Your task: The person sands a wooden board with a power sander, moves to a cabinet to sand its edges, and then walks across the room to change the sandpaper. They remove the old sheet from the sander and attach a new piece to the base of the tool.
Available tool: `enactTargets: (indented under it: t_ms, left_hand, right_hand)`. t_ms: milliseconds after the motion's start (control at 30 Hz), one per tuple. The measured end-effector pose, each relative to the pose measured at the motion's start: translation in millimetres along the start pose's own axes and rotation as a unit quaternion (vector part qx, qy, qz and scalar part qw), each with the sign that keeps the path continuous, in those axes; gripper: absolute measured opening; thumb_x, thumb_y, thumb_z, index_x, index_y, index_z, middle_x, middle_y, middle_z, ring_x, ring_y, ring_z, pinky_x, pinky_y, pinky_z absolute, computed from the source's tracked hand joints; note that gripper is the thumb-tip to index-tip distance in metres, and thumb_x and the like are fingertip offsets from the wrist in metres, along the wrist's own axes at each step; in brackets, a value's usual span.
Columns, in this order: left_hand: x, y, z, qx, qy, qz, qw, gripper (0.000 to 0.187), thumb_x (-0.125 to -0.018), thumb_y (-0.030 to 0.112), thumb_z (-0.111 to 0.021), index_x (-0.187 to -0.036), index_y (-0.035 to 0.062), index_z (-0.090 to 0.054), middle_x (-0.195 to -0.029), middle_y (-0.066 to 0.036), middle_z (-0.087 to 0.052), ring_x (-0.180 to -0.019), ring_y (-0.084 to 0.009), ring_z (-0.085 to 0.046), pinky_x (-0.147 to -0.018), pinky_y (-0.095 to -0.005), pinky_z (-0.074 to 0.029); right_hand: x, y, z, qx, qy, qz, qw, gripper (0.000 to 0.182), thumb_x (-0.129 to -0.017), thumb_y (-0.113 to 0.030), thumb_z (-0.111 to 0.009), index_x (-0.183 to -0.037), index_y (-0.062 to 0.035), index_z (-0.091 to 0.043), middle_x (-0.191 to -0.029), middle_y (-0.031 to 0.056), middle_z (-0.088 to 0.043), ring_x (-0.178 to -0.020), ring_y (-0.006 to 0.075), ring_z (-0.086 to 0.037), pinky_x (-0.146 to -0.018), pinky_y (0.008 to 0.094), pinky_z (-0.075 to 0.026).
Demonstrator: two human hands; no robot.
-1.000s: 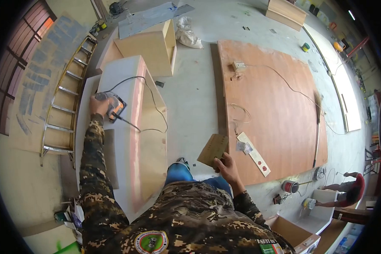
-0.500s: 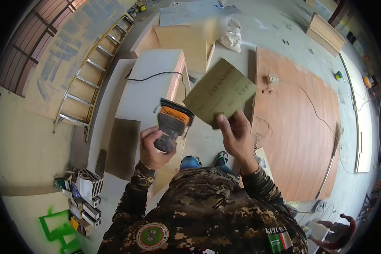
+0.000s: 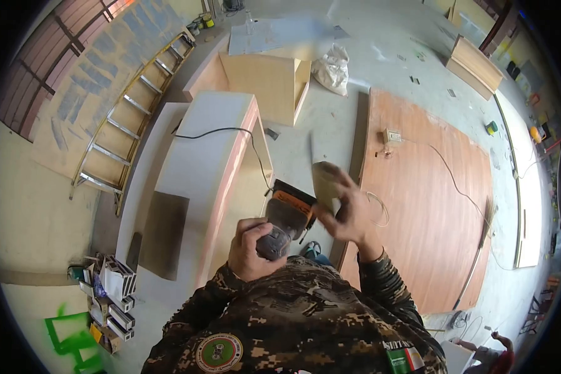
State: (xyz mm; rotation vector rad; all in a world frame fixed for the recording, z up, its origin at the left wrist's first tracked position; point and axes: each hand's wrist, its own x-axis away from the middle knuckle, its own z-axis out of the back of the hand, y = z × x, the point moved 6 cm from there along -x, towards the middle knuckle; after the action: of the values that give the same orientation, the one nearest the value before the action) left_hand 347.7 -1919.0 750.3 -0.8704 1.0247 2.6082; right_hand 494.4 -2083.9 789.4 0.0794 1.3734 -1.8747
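Note:
My left hand (image 3: 250,248) is wrapped round the dark body of an orange and black power sander (image 3: 287,215), held in front of my chest. A black cord runs from it over the white cabinet (image 3: 212,112). Just right of the sander, my right hand (image 3: 350,215) holds the olive sandpaper sheet (image 3: 325,184), which now shows narrow and curved, slightly blurred. The fingers are bent around its edge, close to the sander's pad end. A dark brown sheet (image 3: 164,235) lies on the cabinet's left part.
A large reddish wood panel (image 3: 424,218) with a socket box (image 3: 391,137) lies to the right. A ladder (image 3: 128,131) leans at the left. Ahead are a wooden cabinet (image 3: 262,81) and a white sack (image 3: 332,70). Part of another person (image 3: 498,355) shows at bottom right.
The sander has moved right, its pad end turned toward my right hand. The sandpaper has come down toward it, turning from a wide, flat view to a narrow, curved one.

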Motion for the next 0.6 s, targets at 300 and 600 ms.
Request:
enactTargets:
  t_ms: [300, 600]
  left_hand:
    - [9.6, 8.4, -27.1, 0.069, -0.068, -0.007, 0.995, 0.079, -0.06, 0.013, -0.091, -0.126, 0.0089, -0.049, -0.115, -0.018, -0.056, -0.1, -0.0363, -0.062, -0.081, -0.045, -0.055]
    - [-2.4, 22.3, -28.0, 0.082, -0.045, -0.024, 0.995, 0.08, -0.06, 0.011, -0.09, -0.126, 0.0048, -0.046, -0.115, -0.019, -0.055, -0.101, -0.0352, -0.061, -0.084, -0.0434, -0.054]
  right_hand:
    - [27.0, 38.5, -5.7, -0.174, -0.157, -0.176, 0.956, 0.028, -0.085, -0.017, -0.073, -0.099, 0.0008, -0.058, -0.121, 0.0212, -0.057, -0.103, 0.0283, -0.057, -0.09, 0.0365, -0.046]
    - [39.2, 60.5, 32.2, -0.263, 0.295, -0.256, 0.882, 0.047, -0.093, -0.009, -0.07, -0.135, 0.0018, -0.052, -0.11, 0.0089, -0.064, -0.086, 0.0112, -0.061, -0.069, 0.0253, -0.052]
